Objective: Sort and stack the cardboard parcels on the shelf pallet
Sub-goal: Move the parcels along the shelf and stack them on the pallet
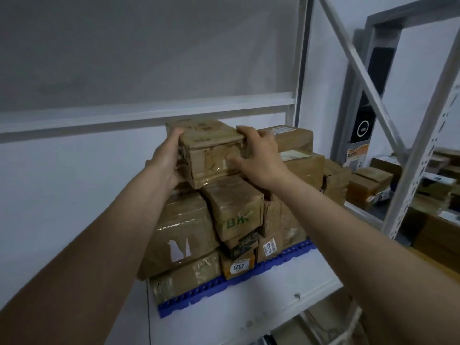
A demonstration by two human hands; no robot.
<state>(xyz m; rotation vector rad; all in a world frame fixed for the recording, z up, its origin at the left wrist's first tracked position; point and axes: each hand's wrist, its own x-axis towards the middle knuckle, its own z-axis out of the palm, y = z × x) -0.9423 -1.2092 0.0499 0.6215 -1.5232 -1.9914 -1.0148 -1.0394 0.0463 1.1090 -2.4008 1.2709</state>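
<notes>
A person is gripping a taped cardboard parcel (211, 150) at the centre of the frame, the left hand (167, 160) curling round its left side and the right hand (258, 159) clasping its right corner, fingers over the top edge and thumb on the front face. The parcel is sitting atop a stack of brown parcels (224, 220) piled on a blue pallet (286, 257), which is lying on a white metal shelf (249, 307) in the lower centre. More parcels (368, 180) are resting on a neighbouring rack at centre right.
</notes>
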